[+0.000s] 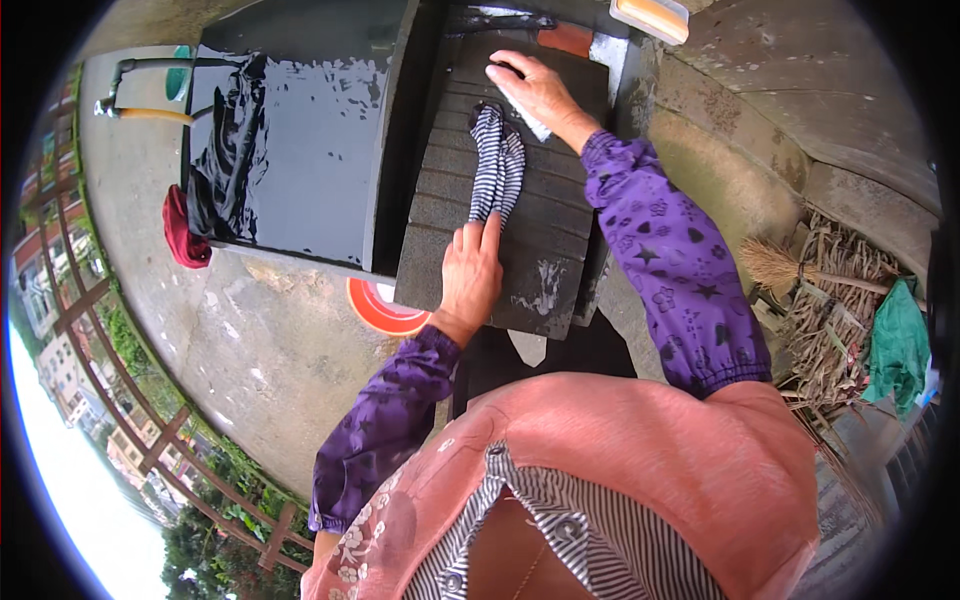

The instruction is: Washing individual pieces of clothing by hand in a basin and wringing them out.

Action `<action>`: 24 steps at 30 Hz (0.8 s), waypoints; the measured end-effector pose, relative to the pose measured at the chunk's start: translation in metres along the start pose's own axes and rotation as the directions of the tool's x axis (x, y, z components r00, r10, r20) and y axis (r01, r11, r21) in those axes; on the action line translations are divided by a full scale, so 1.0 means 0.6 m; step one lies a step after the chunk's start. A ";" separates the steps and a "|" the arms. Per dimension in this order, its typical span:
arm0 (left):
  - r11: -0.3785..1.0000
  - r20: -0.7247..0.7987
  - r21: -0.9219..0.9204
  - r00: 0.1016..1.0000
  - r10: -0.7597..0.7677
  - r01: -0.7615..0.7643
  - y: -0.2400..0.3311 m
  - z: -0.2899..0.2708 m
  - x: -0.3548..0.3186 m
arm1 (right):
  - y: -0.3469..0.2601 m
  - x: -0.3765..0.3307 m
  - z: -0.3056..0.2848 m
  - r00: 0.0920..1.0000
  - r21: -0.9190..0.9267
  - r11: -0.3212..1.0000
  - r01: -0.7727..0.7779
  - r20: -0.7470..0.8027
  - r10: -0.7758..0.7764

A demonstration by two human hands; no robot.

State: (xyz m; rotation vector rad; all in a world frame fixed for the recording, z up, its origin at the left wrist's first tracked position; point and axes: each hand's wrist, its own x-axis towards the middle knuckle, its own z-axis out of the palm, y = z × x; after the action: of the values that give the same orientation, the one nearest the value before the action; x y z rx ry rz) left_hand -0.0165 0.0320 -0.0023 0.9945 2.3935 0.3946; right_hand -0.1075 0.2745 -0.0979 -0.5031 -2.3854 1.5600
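Left hand (470,275) fingers flat together pinning striped cloth (497,165); right hand (535,90) clamps soap (530,122).

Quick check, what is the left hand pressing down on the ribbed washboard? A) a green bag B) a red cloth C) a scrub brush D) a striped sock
D: the left hand pins the lower end of a black-and-white striped sock flat on the washboard, while the right hand rests near the sock's upper end.
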 end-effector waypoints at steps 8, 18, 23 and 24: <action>0.297 0.014 -0.953 0.993 -0.121 0.050 0.014 -0.103 0.139 | -0.032 -0.060 -0.131 0.978 0.579 0.793 -0.190 0.040 0.205; 0.388 0.139 -0.826 0.816 -0.561 0.408 -0.011 0.021 0.002 | -0.017 -0.123 -0.010 0.981 -0.133 0.988 -0.083 0.163 0.105; 0.992 -0.135 0.012 0.983 -0.122 0.125 0.038 0.003 -0.016 | -0.022 -0.141 0.021 0.961 -0.494 0.857 0.148 0.278 -0.006; 0.991 -0.124 0.131 0.992 -0.004 0.020 0.030 0.010 -0.014 | -0.041 -0.146 0.023 0.957 -0.501 0.851 0.157 0.290 -0.006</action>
State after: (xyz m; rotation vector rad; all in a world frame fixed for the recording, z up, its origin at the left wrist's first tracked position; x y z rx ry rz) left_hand 0.0022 0.0388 0.0036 1.0404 2.5642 0.3051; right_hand -0.0369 0.2175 -0.0824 -0.2777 -3.0166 0.9789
